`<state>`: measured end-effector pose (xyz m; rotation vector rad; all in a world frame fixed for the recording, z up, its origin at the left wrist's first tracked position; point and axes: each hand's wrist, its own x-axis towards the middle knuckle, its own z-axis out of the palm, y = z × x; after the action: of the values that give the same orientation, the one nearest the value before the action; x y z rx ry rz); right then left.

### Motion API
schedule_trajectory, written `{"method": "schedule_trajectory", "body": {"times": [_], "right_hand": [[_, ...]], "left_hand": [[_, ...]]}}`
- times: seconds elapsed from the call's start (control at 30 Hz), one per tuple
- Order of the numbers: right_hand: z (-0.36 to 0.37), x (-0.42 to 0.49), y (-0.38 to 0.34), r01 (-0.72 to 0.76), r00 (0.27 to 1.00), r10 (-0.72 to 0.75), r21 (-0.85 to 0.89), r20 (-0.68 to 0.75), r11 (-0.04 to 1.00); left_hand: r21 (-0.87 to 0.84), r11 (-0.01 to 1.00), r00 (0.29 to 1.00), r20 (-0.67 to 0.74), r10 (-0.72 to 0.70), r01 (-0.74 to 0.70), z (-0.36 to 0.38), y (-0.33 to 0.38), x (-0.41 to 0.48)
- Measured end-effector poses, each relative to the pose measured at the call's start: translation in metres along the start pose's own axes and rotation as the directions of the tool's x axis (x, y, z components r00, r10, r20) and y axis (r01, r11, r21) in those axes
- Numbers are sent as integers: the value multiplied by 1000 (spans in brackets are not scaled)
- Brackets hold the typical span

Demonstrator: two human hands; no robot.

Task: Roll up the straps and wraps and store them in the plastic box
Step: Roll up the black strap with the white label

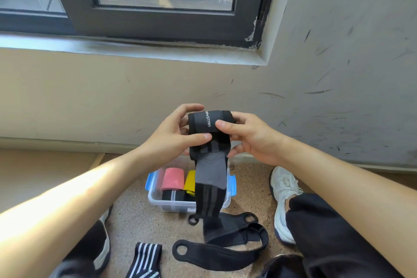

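Observation:
A black and grey wrist wrap (208, 135) is half rolled in front of me, and its loose end hangs down to a small thumb loop (193, 219). My left hand (173, 134) grips the roll from the left, thumb across its front. My right hand (250, 135) grips it from the right, thumb on the grey tab with white lettering. Below stands the clear plastic box (171, 204) with blue latches. Inside it lie a pink roll (173, 179), a yellow roll (190, 181) and a black roll with a white stripe (172, 195).
On the speckled floor lie black straps with holes (225, 246) and a black-and-white striped wrap (145, 259). My white shoe (283, 194) and black trouser legs flank the box. A wall and a window sill rise just behind.

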<state>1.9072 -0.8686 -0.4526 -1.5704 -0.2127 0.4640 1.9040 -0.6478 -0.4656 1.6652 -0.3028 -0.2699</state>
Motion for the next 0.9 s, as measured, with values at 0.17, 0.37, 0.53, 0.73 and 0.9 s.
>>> {"method": "schedule_trajectory", "body": {"times": [0.17, 0.37, 0.53, 0.73, 0.9], "right_hand": [[-3, 1, 1, 95, 995, -94, 8, -9, 995], [-5, -1, -1, 118, 992, -125, -158, -36, 980], [-9, -5, -11, -18, 999, 23, -164, 31, 986], [-10, -6, -8, -29, 999, 35, -207, 22, 978], [-9, -7, -8, 38, 999, -39, -193, -1, 980]], "left_hand": [[44, 994, 988, 116, -105, 101, -5, 4, -3], [-25, 995, 995, 21, -94, 95, -4, 6, -1], [3, 999, 999, 23, -39, 39, -3, 4, -1], [-3, 998, 998, 32, 59, -59, -2, -4, -2], [24, 999, 997, 60, 43, -45, -3, -2, 0]]}}
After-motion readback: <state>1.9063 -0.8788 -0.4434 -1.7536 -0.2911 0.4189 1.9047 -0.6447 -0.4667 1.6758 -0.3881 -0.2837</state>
